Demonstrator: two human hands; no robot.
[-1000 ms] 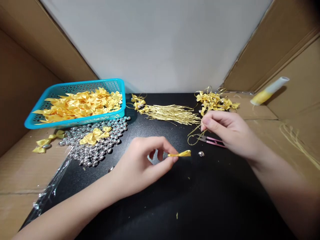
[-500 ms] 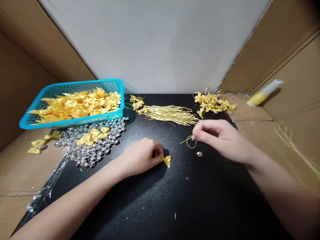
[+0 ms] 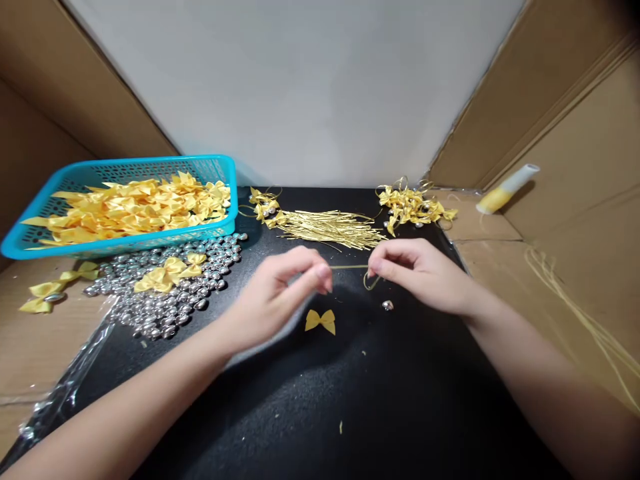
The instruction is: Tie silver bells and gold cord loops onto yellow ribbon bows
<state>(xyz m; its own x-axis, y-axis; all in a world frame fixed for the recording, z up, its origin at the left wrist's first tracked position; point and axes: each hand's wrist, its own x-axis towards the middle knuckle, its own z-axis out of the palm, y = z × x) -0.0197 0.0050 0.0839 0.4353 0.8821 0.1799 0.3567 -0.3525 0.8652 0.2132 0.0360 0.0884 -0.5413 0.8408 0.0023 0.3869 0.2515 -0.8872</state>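
Note:
A thin gold cord [image 3: 349,267] runs straight between my two hands, above the black tabletop. My left hand [image 3: 285,287] pinches one end of it between thumb and fingertips. The other part is pinched in my right hand [image 3: 420,273], with a small loop of cord hanging under the fingertips. Below my left fingertips a yellow ribbon bow [image 3: 321,321] lies flat on the table, touched by neither hand. One silver bell-like bead [image 3: 387,305] rests on the table just under my right hand.
At the left stands a blue basket [image 3: 231,220] full of yellow bows. Silver beads [image 3: 185,303] are spread before it, some bows on top. A bundle of gold cords [image 3: 330,228] lies at the back, between finished-looking bow pieces [image 3: 413,205]. A pale tube [image 3: 509,189] stands at the right.
My left hand has let go of the bow, risen and taken an end of the cord. The cord is now stretched between both hands. The view has shifted slightly right.

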